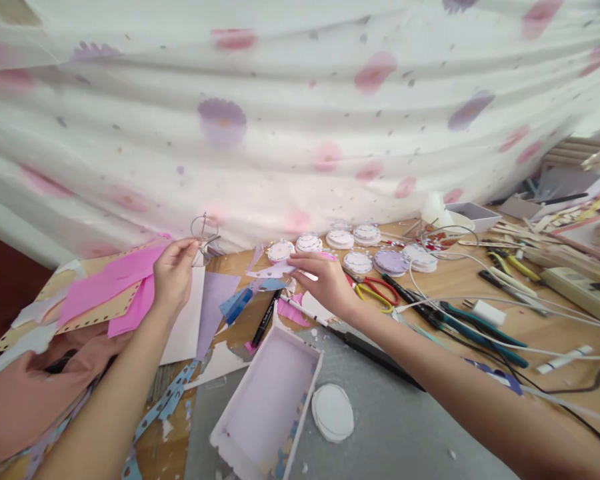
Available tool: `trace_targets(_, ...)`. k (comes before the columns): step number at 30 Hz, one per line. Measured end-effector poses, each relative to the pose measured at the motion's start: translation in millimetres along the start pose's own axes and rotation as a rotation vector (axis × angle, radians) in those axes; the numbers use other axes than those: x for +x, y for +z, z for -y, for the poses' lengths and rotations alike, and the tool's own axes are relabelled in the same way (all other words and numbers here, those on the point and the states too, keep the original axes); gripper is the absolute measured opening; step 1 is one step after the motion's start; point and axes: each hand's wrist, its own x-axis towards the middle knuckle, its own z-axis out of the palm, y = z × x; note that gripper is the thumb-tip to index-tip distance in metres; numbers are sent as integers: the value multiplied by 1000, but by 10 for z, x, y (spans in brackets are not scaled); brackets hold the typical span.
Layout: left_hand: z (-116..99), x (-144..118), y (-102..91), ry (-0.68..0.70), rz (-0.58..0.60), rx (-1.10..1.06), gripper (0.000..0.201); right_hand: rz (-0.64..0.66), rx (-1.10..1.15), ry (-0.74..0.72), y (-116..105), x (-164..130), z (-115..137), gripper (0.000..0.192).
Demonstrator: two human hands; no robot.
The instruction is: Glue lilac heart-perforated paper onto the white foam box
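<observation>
A low open box (263, 400) sits on the grey mat (410, 437) near the front. Its floor is smooth and pale purple, and its top edge is white. Blue and tan patches show along its right side; I cannot tell if they are loose bits or a pattern. At the back of the bench (465, 277) stands a cup (450, 237) with red marks, and something white and puffy pokes up at its rim. A shallow grey tray (483, 217) is just beside it.

White paper circles (333, 415) lie flat near the box. Short round stacks (391, 262) stand in rows in front of the flowery curtain (280, 100). Bright pink paper (110, 283) and soft-looking, wrinkly cloth (25, 407) lie on the left.

The two hands are apart. The left hand (174, 270) is up high, with its thumb and finger pinched on a thin round loop (204, 228), too blurry to name. The right hand (323, 280) reaches in from the right, palm down. Its fingers pinch the end of a pale purple strip (273, 270), which hangs in front of the stacks.
</observation>
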Motion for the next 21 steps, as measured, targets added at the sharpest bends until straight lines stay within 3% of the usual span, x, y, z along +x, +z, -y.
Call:
trace_targets(3,-37,-108,-5,-21,-19,-112,8,-1,23,-65,49,100,63,18)
trace_targets(10,-59,-244,-88,-274,7,-287,10,-86,54,-81,5,188,152,14)
trace_targets(16,79,-291,-262,-383,32,-209,14,-431,56,91,-559,-103,244,17)
trace_targets(21,266,-275,-324,-421,156,106,22,-725,-174,328,-1070,-806,392,23)
